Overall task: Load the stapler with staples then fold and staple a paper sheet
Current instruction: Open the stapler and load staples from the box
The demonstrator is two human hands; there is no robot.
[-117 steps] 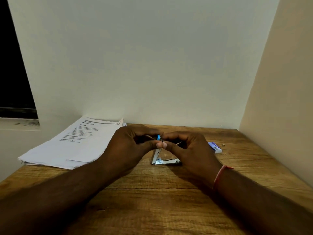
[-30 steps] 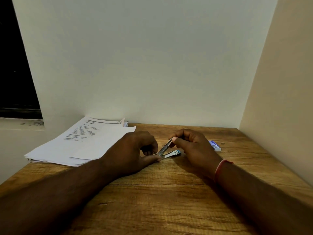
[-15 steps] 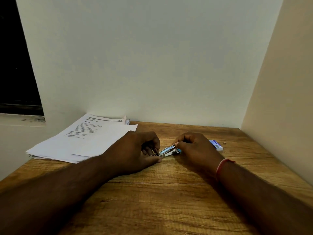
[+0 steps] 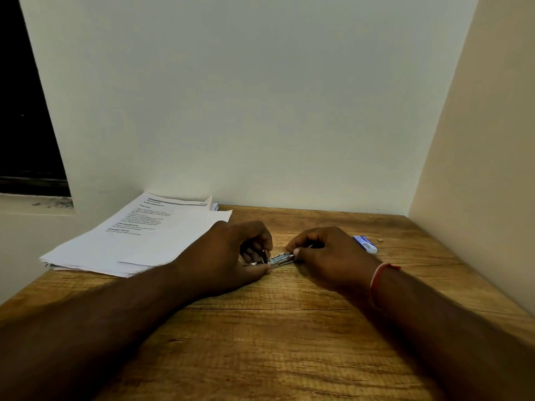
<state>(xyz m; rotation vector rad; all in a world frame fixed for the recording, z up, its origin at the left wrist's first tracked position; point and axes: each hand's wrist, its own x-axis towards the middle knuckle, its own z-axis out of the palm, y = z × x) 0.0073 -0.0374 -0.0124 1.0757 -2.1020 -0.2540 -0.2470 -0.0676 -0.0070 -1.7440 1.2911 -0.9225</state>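
Note:
A small metal stapler [image 4: 282, 259] lies flat on the wooden table [image 4: 289, 342] between my two hands. My left hand [image 4: 231, 256] grips its left end, fingers curled over it and thumb along the table. My right hand [image 4: 324, 256] pinches its right end, thumb on the near side and fingers curled over the top. Only a short silver stretch of the stapler shows between the hands. A stack of white paper sheets [image 4: 139, 238], the top one printed, lies at the table's back left. A small blue and white staple box [image 4: 365, 243] sits behind my right wrist.
A white wall rises right behind the table and a beige wall closes off the right side. A dark window opening [image 4: 26, 111] with a ledge is at the far left. A tiny speck [image 4: 380, 240] lies next to the staple box.
The stapler's raised top arm has come down from steep to flat on its base. My right hand followed it down to the table. My left hand stayed at the stapler's left end.

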